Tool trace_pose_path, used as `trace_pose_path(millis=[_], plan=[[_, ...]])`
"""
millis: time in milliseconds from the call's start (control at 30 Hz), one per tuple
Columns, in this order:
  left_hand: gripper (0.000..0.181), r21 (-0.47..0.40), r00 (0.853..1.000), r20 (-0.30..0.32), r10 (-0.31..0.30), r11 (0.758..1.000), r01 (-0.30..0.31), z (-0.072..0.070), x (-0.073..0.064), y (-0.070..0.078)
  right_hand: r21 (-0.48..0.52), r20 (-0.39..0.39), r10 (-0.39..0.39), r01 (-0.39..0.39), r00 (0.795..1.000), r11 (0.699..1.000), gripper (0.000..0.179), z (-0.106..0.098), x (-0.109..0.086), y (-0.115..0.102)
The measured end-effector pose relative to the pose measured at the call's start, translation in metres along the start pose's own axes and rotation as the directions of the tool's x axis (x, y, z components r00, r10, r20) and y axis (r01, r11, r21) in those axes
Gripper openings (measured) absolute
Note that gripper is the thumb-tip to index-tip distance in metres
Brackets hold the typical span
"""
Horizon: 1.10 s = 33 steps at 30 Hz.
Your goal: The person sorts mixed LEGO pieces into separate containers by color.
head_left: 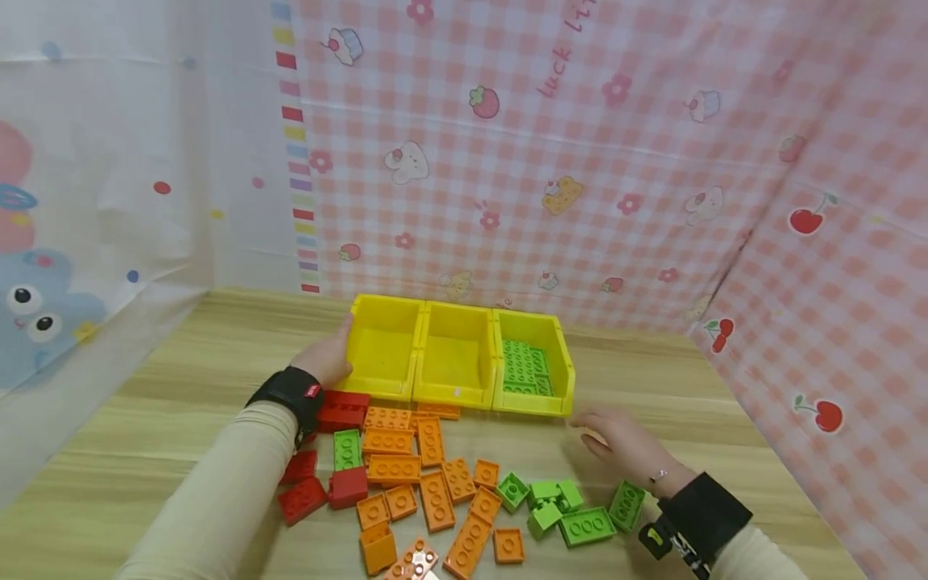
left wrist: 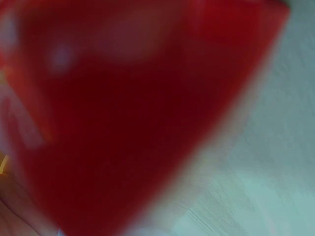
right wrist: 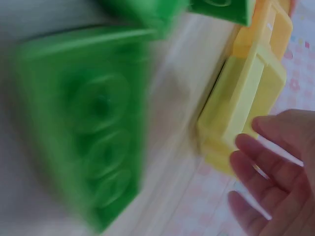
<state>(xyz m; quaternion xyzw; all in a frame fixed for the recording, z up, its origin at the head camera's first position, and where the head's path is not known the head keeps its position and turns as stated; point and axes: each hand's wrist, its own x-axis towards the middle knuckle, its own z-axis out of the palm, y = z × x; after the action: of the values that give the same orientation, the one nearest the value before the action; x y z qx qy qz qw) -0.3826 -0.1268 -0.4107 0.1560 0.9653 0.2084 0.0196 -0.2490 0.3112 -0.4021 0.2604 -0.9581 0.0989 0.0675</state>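
holding nothing, the loose-fingered right hand point(head_left: 631, 447) is beyond loose green bricks point(head_left: 587, 526), seemingly left to do like the orange bricks point(head_left: 394, 469) and red bricks point(head_left: 349, 487), while farther off the left hand point(head_left: 324, 358) meets the left bin point(head_left: 383, 354) (gripping or pressing, i cannot tell), only the right bin point(head_left: 535, 405) shows stowed green pieces point(head_left: 518, 364), and tabletop point(head_left: 631, 379) opens rightward.

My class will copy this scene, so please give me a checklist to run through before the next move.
1. Right bin shows only green bricks inside: ok.
2. Loose bricks grouped by colour: not ok; one lone green brick lies among red bricks and orange bricks.
3. Right hand free: ok; its fingers hold nothing.
4. Left hand firmly gripping the left bin: cannot tell; it is at the bin's side, partly hidden.
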Motion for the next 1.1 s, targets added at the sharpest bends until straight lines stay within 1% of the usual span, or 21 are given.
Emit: trace_pose_path(millis=[67, 167, 233, 300, 367, 400, 533, 600, 700, 800, 967, 1033, 1100], plan=[[0.082, 0.001, 1.0, 0.0, 0.0, 1.0, 0.0, 0.0, -0.001, 0.001, 0.028, 0.047, 0.065, -0.066, 0.997, 0.997, 0.024, -0.002, -0.016, 0.003], [0.082, 0.0, 1.0, -0.007, 0.006, 1.0, -0.006, -0.001, -0.001, 0.002, 0.067, 0.116, 0.167, -0.176, 0.979, 0.982, 0.026, -0.005, -0.036, 0.006], [0.082, -0.003, 1.0, -0.009, 0.01, 1.0, -0.01, -0.001, -0.001, 0.003, 0.085, 0.154, 0.207, -0.222, 0.966, 0.971, 0.028, -0.006, -0.047, 0.007], [0.082, -0.001, 1.0, -0.004, 0.012, 1.0, -0.012, 0.0, -0.001, 0.003, 0.095, 0.185, 0.223, -0.243, 0.957, 0.965, 0.031, -0.007, -0.057, 0.007], [0.082, -0.004, 1.0, 0.006, 0.011, 1.0, -0.011, 0.001, 0.0, 0.004, 0.102, 0.202, 0.212, -0.236, 0.956, 0.966, 0.035, -0.007, -0.066, 0.007], [0.083, -0.003, 1.0, 0.011, 0.007, 1.0, -0.007, 0.001, 0.001, 0.003, 0.1, 0.203, 0.196, -0.219, 0.959, 0.971, 0.037, -0.007, -0.069, 0.006], [0.083, 0.0, 1.0, 0.021, 0.002, 1.0, -0.002, 0.0, 0.001, 0.002, 0.097, 0.196, 0.148, -0.169, 0.969, 0.981, 0.047, -0.004, -0.079, 0.006], [0.082, 0.001, 1.0, 0.021, 0.006, 1.0, -0.006, -0.002, 0.0, 0.002, 0.1, 0.187, 0.146, -0.167, 0.972, 0.981, 0.052, -0.002, -0.083, 0.005], [0.082, 0.0, 1.0, 0.025, 0.006, 1.0, -0.006, -0.005, -0.002, 0.003, 0.114, 0.181, 0.169, -0.192, 0.969, 0.975, 0.058, 0.0, -0.087, 0.003], [0.082, 0.006, 1.0, 0.026, 0.001, 1.0, -0.001, -0.006, -0.001, 0.001, 0.118, 0.173, 0.205, -0.227, 0.963, 0.967, 0.06, 0.002, -0.089, 0.001], [0.083, 0.007, 1.0, 0.024, 0.0, 1.0, -0.001, -0.004, 0.003, -0.002, 0.128, 0.175, 0.251, -0.275, 0.952, 0.953, 0.057, 0.005, -0.092, 0.001], [0.083, 0.005, 1.0, 0.027, 0.002, 1.0, -0.002, -0.002, 0.005, -0.003, 0.133, 0.176, 0.257, -0.282, 0.95, 0.95, 0.056, 0.005, -0.094, 0.001], [0.083, 0.002, 1.0, 0.028, 0.0, 1.0, 0.0, 0.0, 0.005, -0.002, 0.13, 0.167, 0.253, -0.276, 0.953, 0.952, 0.055, 0.005, -0.095, 0.001]])
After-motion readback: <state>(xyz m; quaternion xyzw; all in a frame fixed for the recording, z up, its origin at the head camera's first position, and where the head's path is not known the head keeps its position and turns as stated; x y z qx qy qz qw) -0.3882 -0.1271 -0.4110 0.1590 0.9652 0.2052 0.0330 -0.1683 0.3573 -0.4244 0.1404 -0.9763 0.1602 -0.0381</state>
